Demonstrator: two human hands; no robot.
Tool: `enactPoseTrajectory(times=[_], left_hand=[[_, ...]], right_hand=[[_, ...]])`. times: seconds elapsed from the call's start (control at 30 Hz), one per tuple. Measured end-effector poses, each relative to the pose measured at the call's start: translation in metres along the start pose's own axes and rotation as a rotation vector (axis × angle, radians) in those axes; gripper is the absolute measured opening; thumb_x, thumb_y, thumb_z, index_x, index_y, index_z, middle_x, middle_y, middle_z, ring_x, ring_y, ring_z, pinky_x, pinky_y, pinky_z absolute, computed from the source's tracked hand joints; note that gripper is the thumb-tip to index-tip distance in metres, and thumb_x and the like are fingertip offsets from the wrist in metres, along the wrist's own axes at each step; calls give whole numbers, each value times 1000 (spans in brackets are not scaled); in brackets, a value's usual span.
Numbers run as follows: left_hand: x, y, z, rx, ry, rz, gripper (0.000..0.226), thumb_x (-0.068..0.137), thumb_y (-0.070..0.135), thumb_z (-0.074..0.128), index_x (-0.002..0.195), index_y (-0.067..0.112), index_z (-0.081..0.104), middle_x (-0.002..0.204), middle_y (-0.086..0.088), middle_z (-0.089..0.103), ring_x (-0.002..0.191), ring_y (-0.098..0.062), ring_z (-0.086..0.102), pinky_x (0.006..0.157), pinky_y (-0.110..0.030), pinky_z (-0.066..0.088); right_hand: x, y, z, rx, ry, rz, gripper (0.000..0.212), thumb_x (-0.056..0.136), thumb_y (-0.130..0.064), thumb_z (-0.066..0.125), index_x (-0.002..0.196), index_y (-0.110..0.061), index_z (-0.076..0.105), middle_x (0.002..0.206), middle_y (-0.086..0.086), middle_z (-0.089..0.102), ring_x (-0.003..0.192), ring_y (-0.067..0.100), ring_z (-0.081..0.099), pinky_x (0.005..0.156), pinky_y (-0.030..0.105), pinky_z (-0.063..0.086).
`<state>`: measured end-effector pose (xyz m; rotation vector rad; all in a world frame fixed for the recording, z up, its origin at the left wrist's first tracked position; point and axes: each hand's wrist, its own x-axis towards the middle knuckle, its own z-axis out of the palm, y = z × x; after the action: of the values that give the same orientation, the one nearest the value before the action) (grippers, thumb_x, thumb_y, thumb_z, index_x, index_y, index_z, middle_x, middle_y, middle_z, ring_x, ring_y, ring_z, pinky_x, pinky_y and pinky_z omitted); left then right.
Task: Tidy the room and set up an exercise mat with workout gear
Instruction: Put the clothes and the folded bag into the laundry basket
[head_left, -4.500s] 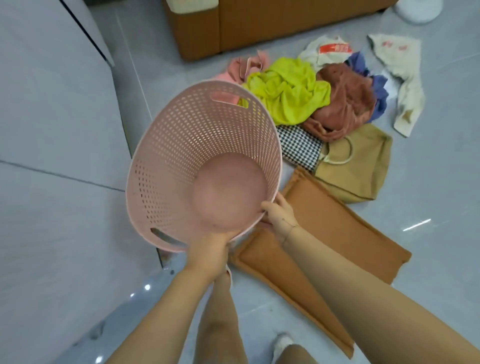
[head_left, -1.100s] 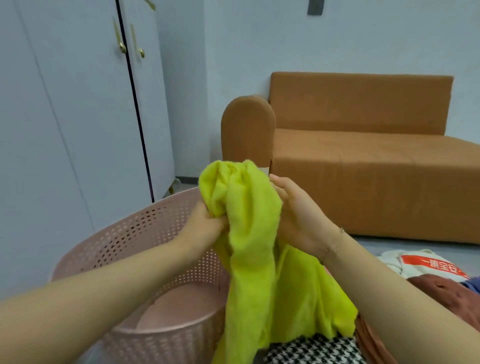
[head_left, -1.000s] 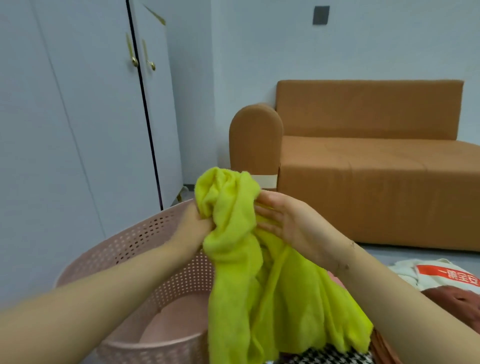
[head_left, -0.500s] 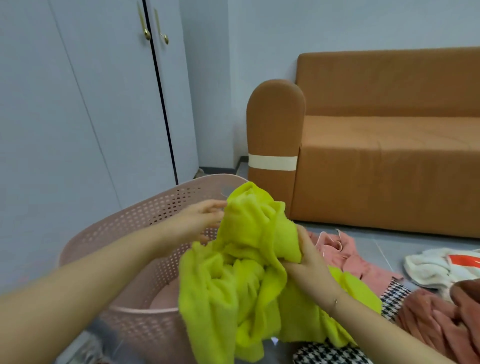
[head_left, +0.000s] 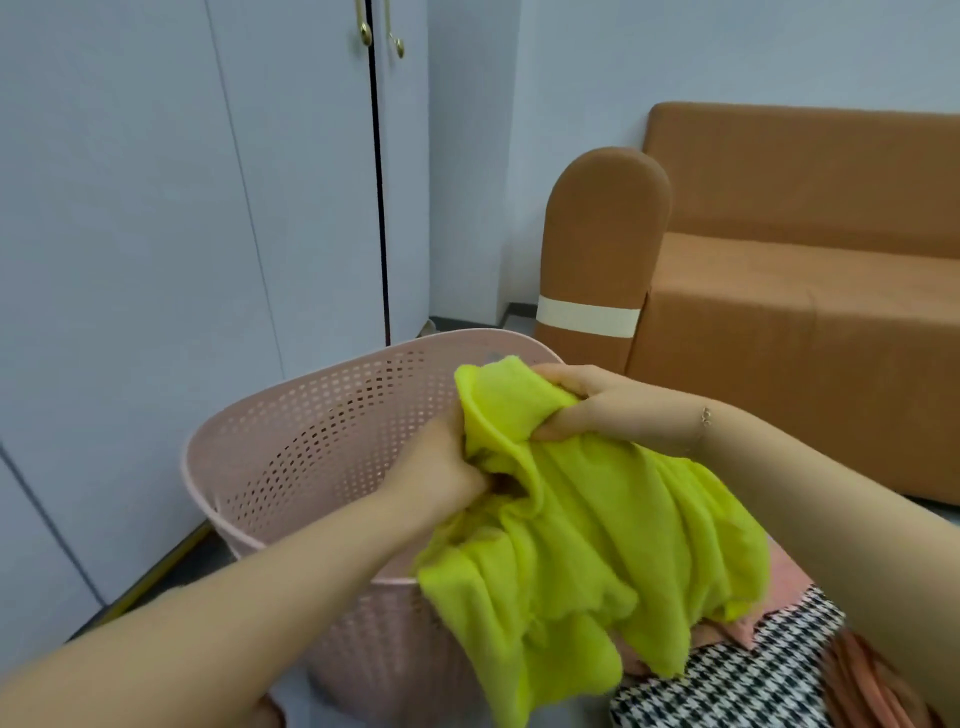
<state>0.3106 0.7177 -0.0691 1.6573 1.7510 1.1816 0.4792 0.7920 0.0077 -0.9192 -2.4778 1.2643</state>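
Pink perforated basket (head_left: 311, 447), yellow-green cloth (head_left: 582, 530) overhanging

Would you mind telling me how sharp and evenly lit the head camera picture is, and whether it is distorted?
Head view: soft, even indoor light, no glare or hard shadows; the yellow cloth and both hands, left and right, are fairly sharp; the houndstooth fabric at the bottom edge is smeared; wide-angle bending curves the wardrobe doors.
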Motion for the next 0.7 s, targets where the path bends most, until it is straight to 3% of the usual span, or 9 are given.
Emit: enactPoseTrajectory(times=[0.07, 0.17, 0.27, 0.33, 0.4, 0.47, 0.57, 0.63, 0.7], left_hand=[[-6, 5, -8, 198, 69, 34, 46, 76, 9, 68, 118, 21, 57, 115, -3, 65, 108, -22, 61, 76, -26, 43], [-16, 13, -14, 473, 138, 106, 30, 83, 16, 61, 111, 17, 52, 109, -13, 55, 101, -38, 58, 77, -40, 42], [-20, 16, -13, 547, 52, 117, 28, 87, 17, 58, 111, 16, 45, 107, -16, 53, 101, -40, 56, 74, -43, 39], [-21, 15, -12, 563, -27, 41, 30, 89, 18, 57, 115, 12, 44, 114, -19, 53, 105, -40, 56, 79, -43, 40], [-22, 13, -13, 628, -81, -43, 35, 91, 26, 56, 121, 12, 45, 122, -17, 52, 111, -39, 56, 85, -43, 43], [-23, 9, -16, 825, -80, -66, 43, 91, 38, 54, 126, 15, 45, 126, -12, 50, 115, -34, 54, 90, -42, 45], [-21, 0, -26, 991, -7, -9, 72, 86, 51, 54, 146, 26, 22, 132, -7, 46, 118, -30, 51, 89, -44, 45], [-19, -2, -35, 869, 35, 40, 94, 81, 53, 57, 150, 32, -2, 138, -7, 41, 122, -30, 49, 90, -45, 46], [-20, 3, -44, 602, 37, 82, 104, 71, 51, 59, 150, 34, -6, 146, -6, 33, 130, -27, 41, 98, -46, 43]], right_hand=[[-13, 14, 1, 25, 18, -12, 63, 81, -31, 71, 136, -38, 42, 136, -14, 50, 121, 5, 50, 104, 31, 44], [-41, 51, 7, -319, 146, -58, 98, 59, -66, 74, 138, -59, 17, 150, -25, 21, 136, -4, 23, 117, 31, 22], [-59, 92, 34, -305, 223, 9, 129, 49, -65, 81, 143, -51, -5, 150, -29, -1, 137, -9, 8, 113, 16, 11], [-57, 110, 58, -99, 277, -2, 116, 58, -39, 88, 145, -40, 12, 147, -21, 23, 133, -7, 27, 105, 5, 21], [-55, 111, 71, 49, 375, -54, 82, 65, -19, 82, 128, -41, 37, 128, -20, 49, 115, -15, 47, 100, 14, 38], [-55, 100, 60, 49, 448, -69, 59, 59, -19, 74, 109, -40, 51, 104, -26, 63, 96, -17, 55, 88, 22, 46], [-55, 63, 25, -92, 498, -103, 33, 53, -31, 66, 86, -29, 59, 82, -13, 67, 80, 1, 60, 73, 30, 47], [-47, 33, 7, -187, 534, -133, 25, 58, -25, 67, 83, -26, 59, 79, -8, 64, 78, 11, 59, 71, 32, 46], [-28, 6, -4, -220, 576, -127, 27, 66, -15, 72, 87, -26, 59, 83, -6, 64, 81, 15, 58, 70, 28, 45]])
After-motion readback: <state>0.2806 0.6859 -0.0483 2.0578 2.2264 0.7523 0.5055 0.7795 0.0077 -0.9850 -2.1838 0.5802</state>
